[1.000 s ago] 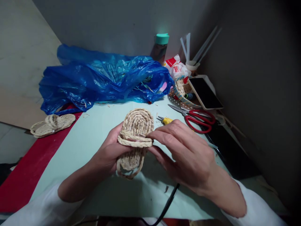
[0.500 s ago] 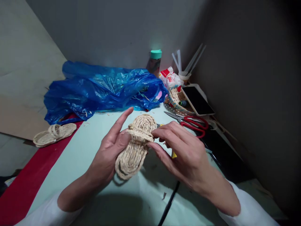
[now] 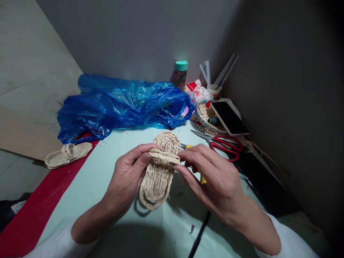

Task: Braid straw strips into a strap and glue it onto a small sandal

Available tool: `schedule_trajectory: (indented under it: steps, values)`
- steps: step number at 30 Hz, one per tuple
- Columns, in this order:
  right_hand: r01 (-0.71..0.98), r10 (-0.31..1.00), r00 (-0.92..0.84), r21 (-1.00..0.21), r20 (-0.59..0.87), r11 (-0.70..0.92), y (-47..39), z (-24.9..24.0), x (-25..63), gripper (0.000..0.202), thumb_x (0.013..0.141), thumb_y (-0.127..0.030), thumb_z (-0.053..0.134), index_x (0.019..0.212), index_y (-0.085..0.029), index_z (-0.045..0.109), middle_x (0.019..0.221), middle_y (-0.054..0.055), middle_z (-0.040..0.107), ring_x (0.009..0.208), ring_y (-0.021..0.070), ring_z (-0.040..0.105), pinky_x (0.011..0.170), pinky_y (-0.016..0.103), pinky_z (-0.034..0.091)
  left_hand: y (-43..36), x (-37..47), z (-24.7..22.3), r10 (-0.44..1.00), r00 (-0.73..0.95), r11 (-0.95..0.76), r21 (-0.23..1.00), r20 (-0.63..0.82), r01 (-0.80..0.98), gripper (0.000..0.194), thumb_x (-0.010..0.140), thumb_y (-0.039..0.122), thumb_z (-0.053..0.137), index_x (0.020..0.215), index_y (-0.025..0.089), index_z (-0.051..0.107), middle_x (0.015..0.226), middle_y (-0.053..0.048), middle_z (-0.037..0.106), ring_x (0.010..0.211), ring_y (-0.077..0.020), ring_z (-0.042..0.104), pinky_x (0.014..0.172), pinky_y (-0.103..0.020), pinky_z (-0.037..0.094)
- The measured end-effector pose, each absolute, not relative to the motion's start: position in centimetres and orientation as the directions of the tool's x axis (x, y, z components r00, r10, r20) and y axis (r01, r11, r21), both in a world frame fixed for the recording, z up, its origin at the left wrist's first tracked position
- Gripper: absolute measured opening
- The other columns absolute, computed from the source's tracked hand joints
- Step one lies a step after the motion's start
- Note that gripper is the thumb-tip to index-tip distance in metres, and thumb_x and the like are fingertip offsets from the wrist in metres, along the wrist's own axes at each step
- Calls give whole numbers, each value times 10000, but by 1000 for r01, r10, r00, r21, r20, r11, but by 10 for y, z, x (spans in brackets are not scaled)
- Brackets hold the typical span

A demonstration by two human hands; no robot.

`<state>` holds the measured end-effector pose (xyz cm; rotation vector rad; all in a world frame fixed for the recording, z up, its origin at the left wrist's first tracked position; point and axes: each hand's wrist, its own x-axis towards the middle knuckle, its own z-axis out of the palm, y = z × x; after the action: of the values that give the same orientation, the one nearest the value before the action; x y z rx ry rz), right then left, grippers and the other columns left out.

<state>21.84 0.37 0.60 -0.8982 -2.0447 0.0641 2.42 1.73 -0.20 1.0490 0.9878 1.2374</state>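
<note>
the small woven slipper is pale straw in colour with darker flecks, its long sole made of braided cord coiled in close ovals, with a rounded spiral at the far end and an outer loop parted from the coil by a narrow gap at the near end. a braided strap crosses its middle, pinched at one side by the left hand and at the other by the right hand. it is tilted slightly, above the pale table.

Scissors lie right of the held sandal, a bag behind.
</note>
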Motion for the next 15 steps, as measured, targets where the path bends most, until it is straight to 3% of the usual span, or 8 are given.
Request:
schedule_trajectory:
  steps: [15]
  values:
    - [566, 625, -411, -352, 663, 745, 5, 4, 219, 98, 937, -130, 548, 994, -71, 602, 855, 108, 615, 768, 177, 539, 683, 304, 452, 21, 31, 2, 996, 45, 83, 945, -72, -315, 175, 717, 349, 814, 767, 188, 767, 756, 14, 705, 654, -88, 614, 613, -146, 508]
